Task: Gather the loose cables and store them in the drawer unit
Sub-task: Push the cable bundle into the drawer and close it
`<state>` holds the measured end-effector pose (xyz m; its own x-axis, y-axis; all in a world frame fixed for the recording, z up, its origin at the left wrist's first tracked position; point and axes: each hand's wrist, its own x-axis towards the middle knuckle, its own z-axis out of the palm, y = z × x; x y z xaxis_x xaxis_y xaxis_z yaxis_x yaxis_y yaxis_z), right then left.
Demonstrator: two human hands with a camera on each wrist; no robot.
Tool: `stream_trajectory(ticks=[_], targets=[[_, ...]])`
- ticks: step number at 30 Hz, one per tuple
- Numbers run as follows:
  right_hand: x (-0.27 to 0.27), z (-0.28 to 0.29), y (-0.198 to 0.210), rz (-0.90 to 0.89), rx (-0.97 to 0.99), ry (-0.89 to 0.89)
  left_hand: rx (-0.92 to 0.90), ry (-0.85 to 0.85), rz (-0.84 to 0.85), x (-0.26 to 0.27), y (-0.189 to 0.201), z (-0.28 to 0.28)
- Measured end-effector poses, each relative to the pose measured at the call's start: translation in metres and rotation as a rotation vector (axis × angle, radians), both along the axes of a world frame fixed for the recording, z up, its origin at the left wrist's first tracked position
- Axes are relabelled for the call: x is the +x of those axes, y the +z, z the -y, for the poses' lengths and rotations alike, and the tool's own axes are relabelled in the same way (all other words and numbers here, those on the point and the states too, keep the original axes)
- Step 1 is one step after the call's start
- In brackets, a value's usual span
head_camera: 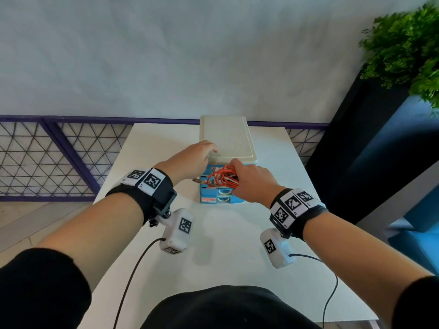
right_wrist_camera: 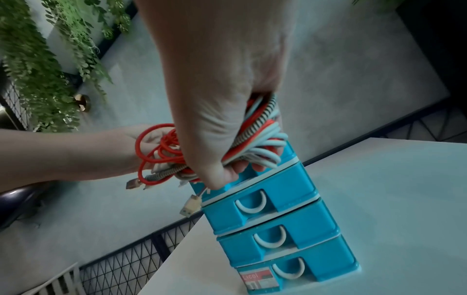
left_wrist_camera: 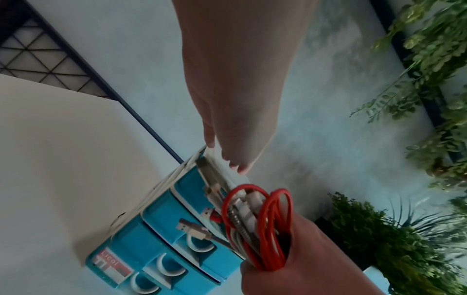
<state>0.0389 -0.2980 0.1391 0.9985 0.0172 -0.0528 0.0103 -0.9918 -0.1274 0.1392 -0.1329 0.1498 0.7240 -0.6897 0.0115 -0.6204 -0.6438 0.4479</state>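
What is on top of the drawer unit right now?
Only the left hand rests on the cream lid of the drawer unit. Drawer contents are hidden behind the cable bundle in the right hand.

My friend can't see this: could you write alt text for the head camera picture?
A person's right hand grips a bundle of red and white cables in front of a small blue drawer unit on a white table. Their left hand rests on the unit's cream top.

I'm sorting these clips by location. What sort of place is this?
Probably an indoor office lounge or lobby corner, not a workshop: a plain white table against a grey wall, a purple-framed wire-mesh railing behind it, and leafy green plants on a dark planter to the right.
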Motion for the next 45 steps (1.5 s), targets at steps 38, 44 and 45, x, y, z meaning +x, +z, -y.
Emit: stream_trajectory(ticks=[38, 44, 45], targets=[[0.017, -0.027, 0.031, -0.332, -0.303, -0.210, 0.120, -0.178, -0.207, 0.004, 0.001, -0.011], [0.027, -0.034, 0.006, -0.297, -0.116, -0.340, 0.191, -0.191, -0.034, 0.002, -0.015, -0.012], [0.027, -0.034, 0.003, -0.290, -0.077, -0.357, 0.134, -0.161, 0.008, -0.001, -0.019, -0.012]])
